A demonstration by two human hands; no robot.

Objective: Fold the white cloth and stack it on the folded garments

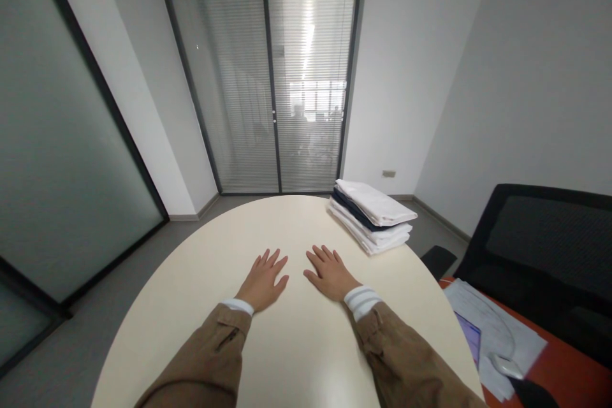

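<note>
Both of my hands rest palm down on a cream round table (296, 357). My left hand (264, 280) lies with its fingers spread and nothing in it. A short gap away, my right hand (329, 273) is flat too, fingers apart and empty. Beyond the right hand, at the table's far right edge, sits a stack of folded cloth (373, 213). Most of its layers are white, with a dark navy one between them. Neither hand touches the stack.
To the right stands a black mesh chair (549, 255) by an orange-red surface (568, 370) bearing papers (497, 325), a white mouse-like device (507, 366) and a phone-like screen (468, 336). Glass doors with blinds (272, 89) are ahead; a frosted glass panel (62, 127) is at left.
</note>
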